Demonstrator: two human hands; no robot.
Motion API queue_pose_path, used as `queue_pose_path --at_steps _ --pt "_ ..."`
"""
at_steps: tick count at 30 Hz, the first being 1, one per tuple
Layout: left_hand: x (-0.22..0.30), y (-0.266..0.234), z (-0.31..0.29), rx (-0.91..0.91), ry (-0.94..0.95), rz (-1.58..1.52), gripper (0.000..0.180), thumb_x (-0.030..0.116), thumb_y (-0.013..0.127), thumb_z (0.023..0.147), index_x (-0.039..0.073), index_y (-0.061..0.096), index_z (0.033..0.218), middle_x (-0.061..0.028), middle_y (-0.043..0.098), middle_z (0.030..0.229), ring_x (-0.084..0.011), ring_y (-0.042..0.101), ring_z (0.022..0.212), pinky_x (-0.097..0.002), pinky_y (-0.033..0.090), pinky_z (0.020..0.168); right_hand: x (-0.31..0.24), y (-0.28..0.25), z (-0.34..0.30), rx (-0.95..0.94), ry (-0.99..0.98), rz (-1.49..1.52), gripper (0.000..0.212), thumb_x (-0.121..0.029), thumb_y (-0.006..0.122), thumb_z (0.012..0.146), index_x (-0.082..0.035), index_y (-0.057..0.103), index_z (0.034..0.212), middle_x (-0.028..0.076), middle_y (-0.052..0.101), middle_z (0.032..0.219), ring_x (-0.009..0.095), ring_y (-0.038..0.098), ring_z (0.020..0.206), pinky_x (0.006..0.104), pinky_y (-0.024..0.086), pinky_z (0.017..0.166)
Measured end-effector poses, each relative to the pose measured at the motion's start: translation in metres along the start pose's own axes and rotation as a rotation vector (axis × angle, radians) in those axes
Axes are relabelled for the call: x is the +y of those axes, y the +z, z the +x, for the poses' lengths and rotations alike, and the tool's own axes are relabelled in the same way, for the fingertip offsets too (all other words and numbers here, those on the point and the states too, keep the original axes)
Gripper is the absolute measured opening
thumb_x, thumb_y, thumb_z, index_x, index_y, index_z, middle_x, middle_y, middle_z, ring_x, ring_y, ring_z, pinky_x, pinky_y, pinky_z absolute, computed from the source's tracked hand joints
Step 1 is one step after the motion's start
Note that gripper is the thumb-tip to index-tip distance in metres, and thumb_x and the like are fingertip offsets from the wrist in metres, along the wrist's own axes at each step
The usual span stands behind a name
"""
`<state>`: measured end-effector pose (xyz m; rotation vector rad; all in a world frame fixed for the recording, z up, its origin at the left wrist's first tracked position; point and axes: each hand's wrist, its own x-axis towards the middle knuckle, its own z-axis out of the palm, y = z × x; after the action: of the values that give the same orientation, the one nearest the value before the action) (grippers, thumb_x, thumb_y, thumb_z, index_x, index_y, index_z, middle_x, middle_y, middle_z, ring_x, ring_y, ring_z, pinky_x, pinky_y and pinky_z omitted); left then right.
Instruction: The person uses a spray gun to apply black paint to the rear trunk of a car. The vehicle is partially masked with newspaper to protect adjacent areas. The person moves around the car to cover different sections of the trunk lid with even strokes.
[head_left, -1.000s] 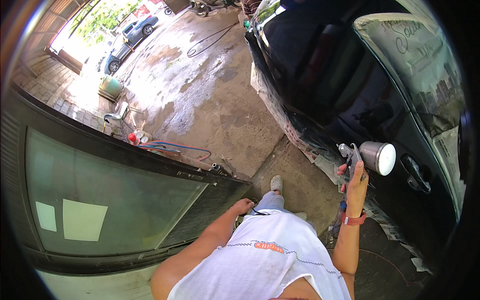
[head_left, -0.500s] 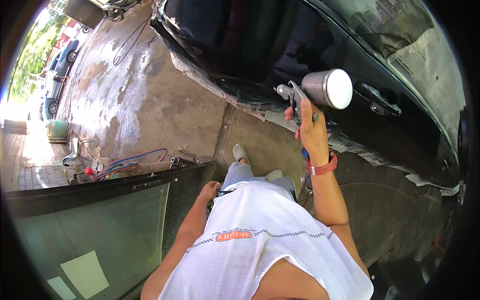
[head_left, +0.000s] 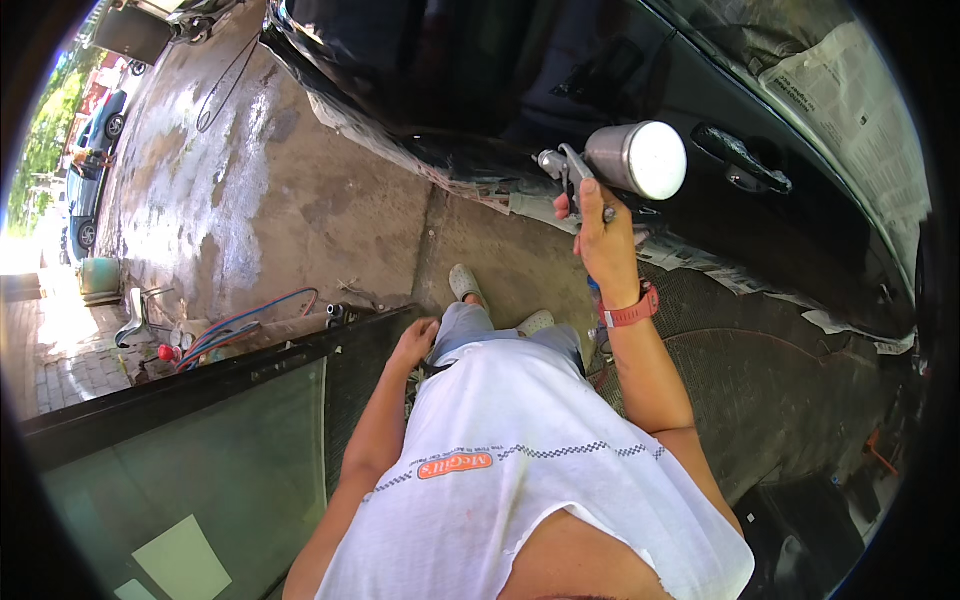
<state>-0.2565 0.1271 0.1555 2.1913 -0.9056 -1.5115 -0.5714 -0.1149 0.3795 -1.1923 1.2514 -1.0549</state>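
A metal spray gun (head_left: pixel 574 178) with a silver cup and white lid (head_left: pixel 657 160) is gripped in my right hand (head_left: pixel 608 240); the thumb lies along its back. Its nozzle points left, close in front of a glossy black car panel (head_left: pixel 500 90). A blue fitting shows below the grip, partly hidden by my wrist. To the right of the cup is the car's black door handle (head_left: pixel 745 160). My left hand (head_left: pixel 415 343) hangs low beside my thigh, fingers curled. What they may hold is hidden.
Newspaper (head_left: pixel 850 110) covers the car window, and masking sheets (head_left: pixel 470 185) line the lower edge. A dark-framed glass panel (head_left: pixel 200 440) stands at my left. Red and blue hoses (head_left: pixel 250 325) lie beyond it. A thin hose (head_left: pixel 740 332) crosses the mat at right.
My view has shifted, so the car and floor sit further left. The spray gun has moved slightly left and lower against the door handle. My left hand has shifted upward at my thigh.
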Motion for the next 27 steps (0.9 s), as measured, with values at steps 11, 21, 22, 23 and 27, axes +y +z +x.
queue_pose_path --at_steps 11,21,22,23,27 --pt "0.235 0.084 -0.019 -0.704 0.518 -0.286 0.033 0.016 0.063 0.103 -0.001 0.062 0.132 -0.0103 0.069 0.124 -0.0178 0.063 0.116 -0.0338 0.047 0.104 0.051 0.013 -0.027 -0.103 0.076 -0.066 0.061 -0.053 0.043 0.109 0.001 0.071 0.105 0.006 0.071 0.086 0.008 0.059 0.062 0.0233 0.044 0.047" --pt "0.23 0.112 -0.003 -0.795 0.461 -0.203 0.031 0.018 0.067 0.101 -0.001 0.067 0.126 -0.0118 0.071 0.126 -0.0191 0.064 0.117 -0.0371 0.047 0.107 0.047 0.009 -0.04 0.117 0.104 -0.01 0.052 -0.042 0.049 0.108 0.003 0.073 0.098 0.01 0.072 0.082 0.016 0.065 0.075 0.035 0.05 0.071" --pt "0.237 0.108 -0.007 -0.794 0.463 -0.197 0.031 0.018 0.067 0.1 -0.001 0.068 0.125 -0.0115 0.071 0.125 -0.0185 0.065 0.116 -0.037 0.048 0.105 0.05 0.009 -0.041 0.121 0.115 -0.053 0.055 -0.045 0.046 0.109 0.002 0.072 0.1 0.009 0.071 0.083 0.013 0.061 0.068 0.0312 0.047 0.063" --pt "0.245 0.101 -0.012 -0.793 0.467 -0.188 0.03 0.017 0.067 0.1 0.0 0.069 0.124 -0.0111 0.072 0.124 -0.018 0.065 0.114 -0.037 0.049 0.104 0.053 0.009 -0.041 0.125 0.123 -0.092 0.057 -0.048 0.043 0.109 0.001 0.071 0.102 0.008 0.07 0.085 0.011 0.056 0.061 0.0275 0.045 0.055" --pt "0.26 0.075 -0.016 -0.802 0.397 -0.168 0.029 0.017 0.068 0.098 0.001 0.07 0.123 -0.0106 0.073 0.121 -0.0168 0.066 0.111 -0.0365 0.05 0.101 0.049 0.028 -0.038 0.165 0.109 -0.135 0.059 -0.05 0.041 0.11 0.001 0.07 0.108 0.007 0.069 0.086 0.008 0.052 0.055 0.0236 0.043 0.048"
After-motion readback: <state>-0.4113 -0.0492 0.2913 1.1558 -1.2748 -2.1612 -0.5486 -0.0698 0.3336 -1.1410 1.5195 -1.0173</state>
